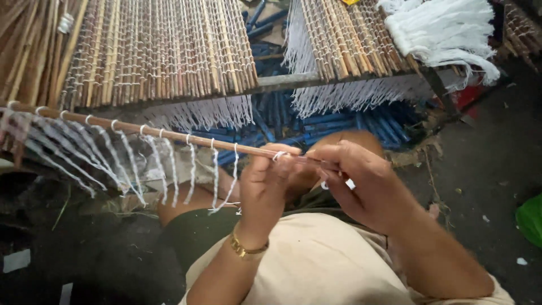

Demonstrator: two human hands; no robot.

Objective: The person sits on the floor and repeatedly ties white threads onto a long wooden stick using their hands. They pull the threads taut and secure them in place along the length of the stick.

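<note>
Left hand [265, 181] pinched on thin bamboo stick [169, 135], held level over lap so white string loops [132, 161] hang free. Right hand [361, 183] closed on stick's near end, fingers working string. Woven bamboo mats [164, 51] draped over frame rail behind, fringes clear of floor.

Hanging strings [130, 164] crowd left – open floor [485, 169] right of hands

A metal frame rail [293, 81] is running across the upper middle of the frame. Woven stick mats [164, 51] are lying over it, with a bundle of white string [440, 31] sitting at upper right.
</note>
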